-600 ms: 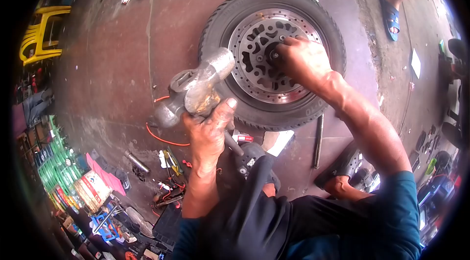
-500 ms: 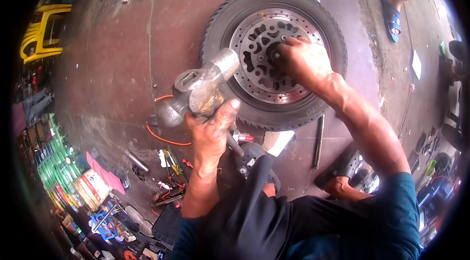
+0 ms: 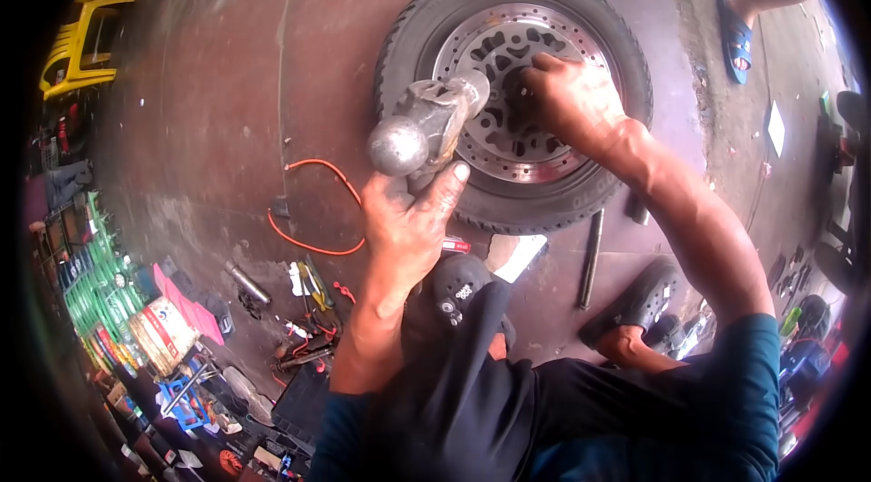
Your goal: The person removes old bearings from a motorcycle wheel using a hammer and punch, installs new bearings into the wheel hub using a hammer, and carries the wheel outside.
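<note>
Your left hand (image 3: 404, 223) grips the hammer (image 3: 440, 123). Your right hand (image 3: 572, 101) curls over the wheel (image 3: 501, 110); I can't tell what it holds. Keep those fingers clear of the hammer.

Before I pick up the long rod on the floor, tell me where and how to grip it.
Probably best mid-length, from above and the picture's left, fingers across its narrow width: the rod lies flat and straight, its far end close to the tyre, its near end near the right shoe.

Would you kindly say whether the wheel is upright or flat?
Flat: the wheel lies on the floor, its metal disc facing upward.
</note>
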Available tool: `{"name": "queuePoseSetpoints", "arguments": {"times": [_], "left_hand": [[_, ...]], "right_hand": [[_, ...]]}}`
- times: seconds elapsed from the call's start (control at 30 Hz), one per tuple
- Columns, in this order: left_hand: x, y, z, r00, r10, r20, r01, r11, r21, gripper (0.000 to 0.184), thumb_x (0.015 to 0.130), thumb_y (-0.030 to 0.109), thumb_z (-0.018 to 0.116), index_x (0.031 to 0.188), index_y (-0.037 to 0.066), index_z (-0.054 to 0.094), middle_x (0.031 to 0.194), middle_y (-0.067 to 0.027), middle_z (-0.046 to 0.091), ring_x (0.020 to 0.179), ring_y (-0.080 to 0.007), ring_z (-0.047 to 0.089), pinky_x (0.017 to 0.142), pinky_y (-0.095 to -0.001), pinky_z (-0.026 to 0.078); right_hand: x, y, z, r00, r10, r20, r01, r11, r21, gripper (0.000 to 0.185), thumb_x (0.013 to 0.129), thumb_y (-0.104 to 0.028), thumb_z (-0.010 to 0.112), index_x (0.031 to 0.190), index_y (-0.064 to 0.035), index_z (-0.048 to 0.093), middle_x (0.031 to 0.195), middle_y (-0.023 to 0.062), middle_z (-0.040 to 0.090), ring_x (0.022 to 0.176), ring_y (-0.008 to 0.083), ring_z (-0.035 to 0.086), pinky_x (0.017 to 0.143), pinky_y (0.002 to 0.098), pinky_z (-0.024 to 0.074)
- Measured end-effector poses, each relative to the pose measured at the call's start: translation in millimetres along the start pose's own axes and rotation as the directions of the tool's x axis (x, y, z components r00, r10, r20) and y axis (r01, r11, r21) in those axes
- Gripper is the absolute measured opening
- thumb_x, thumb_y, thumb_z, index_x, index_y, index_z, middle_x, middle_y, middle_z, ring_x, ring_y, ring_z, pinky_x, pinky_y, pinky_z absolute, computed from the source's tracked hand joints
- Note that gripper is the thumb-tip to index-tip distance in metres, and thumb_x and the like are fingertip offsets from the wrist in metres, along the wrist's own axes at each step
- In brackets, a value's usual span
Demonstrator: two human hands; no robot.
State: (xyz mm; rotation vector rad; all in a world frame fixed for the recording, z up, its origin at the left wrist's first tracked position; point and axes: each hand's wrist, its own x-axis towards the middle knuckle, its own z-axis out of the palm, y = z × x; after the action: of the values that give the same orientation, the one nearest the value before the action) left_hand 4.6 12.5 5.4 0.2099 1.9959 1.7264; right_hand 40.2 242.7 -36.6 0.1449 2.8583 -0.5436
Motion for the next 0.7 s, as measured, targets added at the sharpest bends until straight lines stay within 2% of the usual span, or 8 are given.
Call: {"name": "queuePoseSetpoints", "arguments": {"times": [0.07, 0.1, 0.23, 0.4, 0.5, 0.57, 0.6, 0.7], "left_hand": [[-0.9, -1.6, -0.5, 1.000, -0.004, 0.007, 0.004, 1.000, 0.009, 0.031, 0.085, 0.007, 0.077, 0.111, -0.001, 0.063, 0.080, 0.0037, 0.060, 0.061, -0.0036, 0.048, 0.054, -0.0205, 0.038], [-0.9, -1.9, -1.1, 1.000, -0.002, 0.017, 0.001, 1.000, 0.026, 0.032, 0.086, 0.007, 0.076, 0.113, -0.002, 0.063, 0.085, 0.0014, 0.061, 0.068, -0.0058, 0.051, 0.060, -0.0221, 0.040], [1.8, 0.7, -4.9, 0.998, -0.021, 0.060, 0.014, 0.994, 0.105, 0.037, 0.090, 0.006, 0.071, 0.123, -0.005, 0.060, 0.111, -0.0108, 0.068, 0.103, -0.0165, 0.063, 0.093, -0.0306, 0.047], [8.0, 3.9, 3.3, 0.995, -0.029, 0.094, 0.020, 0.996, 0.087, 0.044, 0.092, 0.008, 0.069, 0.131, -0.003, 0.052, 0.120, -0.0112, 0.064, 0.110, -0.0167, 0.059, 0.097, -0.0303, 0.044], [15.1, 3.7, 6.2, 0.986, 0.073, 0.151, -0.104, 0.972, 0.210, 0.040, 0.093, 0.014, 0.069, 0.127, -0.002, 0.055, 0.111, -0.0147, 0.067, 0.102, -0.0206, 0.063, 0.092, -0.0323, 0.047], [21.6, 5.6, 3.7, 0.980, 0.047, 0.196, -0.118, 0.920, 0.374, 0.038, 0.094, 0.018, 0.068, 0.124, -0.003, 0.056, 0.105, -0.0174, 0.069, 0.097, -0.0231, 0.066, 0.088, -0.0339, 0.049], [23.4, 2.1, 7.7, 0.969, 0.145, 0.198, -0.212, 0.902, 0.377, 0.036, 0.095, 0.022, 0.067, 0.119, -0.003, 0.058, 0.098, -0.0199, 0.070, 0.091, -0.0269, 0.068, 0.083, -0.0361, 0.051], [29.6, -3.1, 10.1, 0.961, 0.136, 0.242, -0.218, 0.910, 0.354, 0.034, 0.096, 0.023, 0.066, 0.117, -0.002, 0.059, 0.101, -0.0200, 0.070, 0.094, -0.0272, 0.068, 0.083, -0.0361, 0.051]], "right_hand": [[0.9, 0.7, 9.0, 0.999, -0.016, -0.034, 0.015, 0.999, -0.046, 0.033, 0.078, -0.043, 0.075, 0.093, -0.0125, 0.074, 0.098, 0.0100, 0.067, 0.085, 0.0286, 0.071, 0.071, 0.0402, 0.0573], [1.1, 1.5, 11.6, 0.998, -0.022, -0.050, 0.019, 0.997, -0.071, 0.033, 0.078, -0.043, 0.075, 0.092, -0.0124, 0.074, 0.097, 0.0103, 0.068, 0.085, 0.0286, 0.071, 0.071, 0.0401, 0.0574], [13.2, 0.8, 9.7, 0.993, 0.034, 0.115, -0.027, 0.998, -0.057, 0.029, 0.078, -0.039, 0.075, 0.091, -0.0121, 0.074, 0.091, 0.0103, 0.069, 0.084, 0.0291, 0.071, 0.070, 0.0406, 0.0569], [13.8, -5.1, -6.4, 0.964, 0.101, 0.245, -0.097, 0.995, -0.030, 0.025, 0.080, -0.032, 0.075, 0.096, -0.0129, 0.070, 0.092, 0.0083, 0.065, 0.085, 0.0289, 0.069, 0.071, 0.0414, 0.0549], [-7.9, 6.3, 13.1, 0.983, -0.032, -0.180, 0.042, 0.998, 0.052, 0.026, 0.082, -0.031, 0.074, 0.100, -0.0125, 0.069, 0.090, 0.0086, 0.063, 0.081, 0.0298, 0.068, 0.070, 0.0411, 0.0547], [-15.9, 9.5, 26.2, 0.947, 0.019, -0.319, 0.013, 0.995, 0.098, 0.026, 0.083, -0.029, 0.073, 0.102, -0.0121, 0.069, 0.090, 0.0094, 0.061, 0.081, 0.0305, 0.066, 0.070, 0.0412, 0.0545], [-19.5, 10.1, 29.0, 0.921, 0.048, -0.386, 0.000, 0.992, 0.123, 0.026, 0.083, -0.029, 0.073, 0.103, -0.0120, 0.068, 0.090, 0.0097, 0.060, 0.081, 0.0309, 0.066, 0.069, 0.0413, 0.0544], [-40.3, 7.1, 27.3, 0.914, 0.040, -0.403, -0.005, 0.996, 0.088, 0.027, 0.084, -0.028, 0.072, 0.106, -0.0123, 0.068, 0.092, 0.0112, 0.059, 0.084, 0.0316, 0.064, 0.070, 0.0428, 0.0539]]}}
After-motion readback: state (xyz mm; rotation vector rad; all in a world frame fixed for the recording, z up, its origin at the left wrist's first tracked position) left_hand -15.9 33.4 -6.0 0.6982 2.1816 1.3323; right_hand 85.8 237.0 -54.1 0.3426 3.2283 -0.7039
